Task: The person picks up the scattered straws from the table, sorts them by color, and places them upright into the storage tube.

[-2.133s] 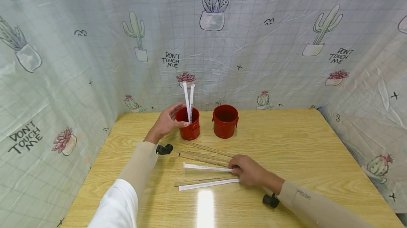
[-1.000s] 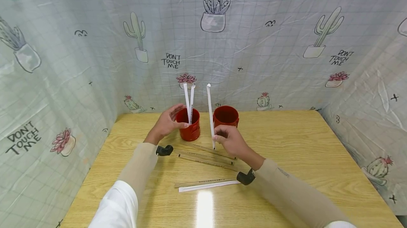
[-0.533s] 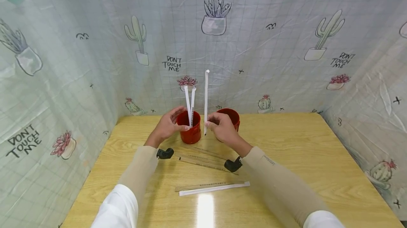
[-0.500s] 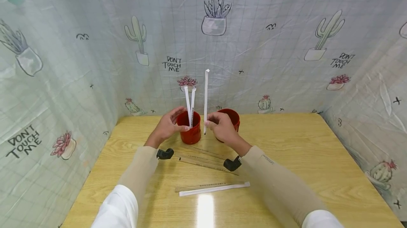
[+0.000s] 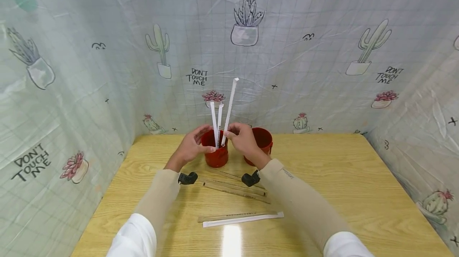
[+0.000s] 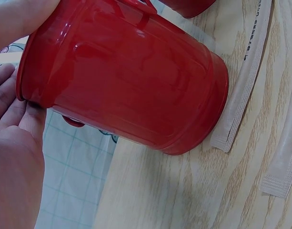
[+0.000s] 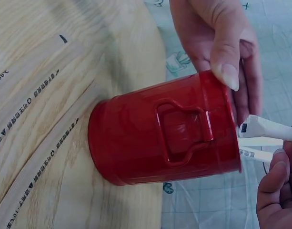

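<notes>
My left hand (image 5: 190,147) holds the rim of the left red bucket (image 5: 217,158), thumb at the near side and fingers round the far side. Two white paper-wrapped straws (image 5: 214,117) lean upright inside it. My right hand (image 5: 243,139) pinches a third white wrapped straw (image 5: 230,105) near its lower end, tilted with its top to the right. That lower end is at the bucket's mouth; in the right wrist view the straw's printed tip (image 7: 260,127) lies just off the rim. The bucket's wall (image 6: 136,76) fills much of the left wrist view.
A second red bucket (image 5: 264,139) stands to the right, partly behind my right hand. Several brown-wrapped straws (image 5: 234,190) lie on the wooden table (image 5: 322,177) in front of the buckets. Closer to me lie another brown straw (image 5: 236,215) and a white straw (image 5: 244,220).
My right hand picked a white straw off the table, raised it upright, then carried it left to the left bucket's mouth and tilted it. My left hand stays on that bucket.
</notes>
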`<state>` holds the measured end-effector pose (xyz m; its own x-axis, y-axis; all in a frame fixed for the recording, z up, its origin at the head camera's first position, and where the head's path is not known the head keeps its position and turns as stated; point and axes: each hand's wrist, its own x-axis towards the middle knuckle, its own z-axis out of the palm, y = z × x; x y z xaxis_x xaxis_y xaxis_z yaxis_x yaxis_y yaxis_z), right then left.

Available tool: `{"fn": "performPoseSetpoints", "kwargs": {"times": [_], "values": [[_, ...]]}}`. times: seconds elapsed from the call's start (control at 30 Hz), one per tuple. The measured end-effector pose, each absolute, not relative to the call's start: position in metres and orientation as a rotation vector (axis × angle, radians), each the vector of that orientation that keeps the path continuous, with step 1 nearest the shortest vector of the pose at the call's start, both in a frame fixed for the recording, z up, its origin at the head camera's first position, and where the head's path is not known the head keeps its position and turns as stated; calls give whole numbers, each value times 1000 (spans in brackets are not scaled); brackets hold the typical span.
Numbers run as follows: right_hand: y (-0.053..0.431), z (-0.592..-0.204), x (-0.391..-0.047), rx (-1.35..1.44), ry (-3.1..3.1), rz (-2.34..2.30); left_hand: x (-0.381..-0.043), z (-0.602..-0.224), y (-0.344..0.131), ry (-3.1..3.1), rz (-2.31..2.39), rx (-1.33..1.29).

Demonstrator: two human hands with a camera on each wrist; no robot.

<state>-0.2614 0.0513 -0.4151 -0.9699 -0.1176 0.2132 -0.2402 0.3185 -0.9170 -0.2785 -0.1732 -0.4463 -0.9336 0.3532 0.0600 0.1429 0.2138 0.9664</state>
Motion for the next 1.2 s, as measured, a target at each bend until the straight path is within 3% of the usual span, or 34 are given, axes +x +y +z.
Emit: {"fn": "performPoseSetpoints", "kwargs": {"times": [0.7,1.2], "values": [[42,-417,-271,324,-2728,1429,-276,-446,-172,2295,1804,454],[68,-416,-232,319,-2619,1661,-276,-446,-173,2307,1797,454]]}}
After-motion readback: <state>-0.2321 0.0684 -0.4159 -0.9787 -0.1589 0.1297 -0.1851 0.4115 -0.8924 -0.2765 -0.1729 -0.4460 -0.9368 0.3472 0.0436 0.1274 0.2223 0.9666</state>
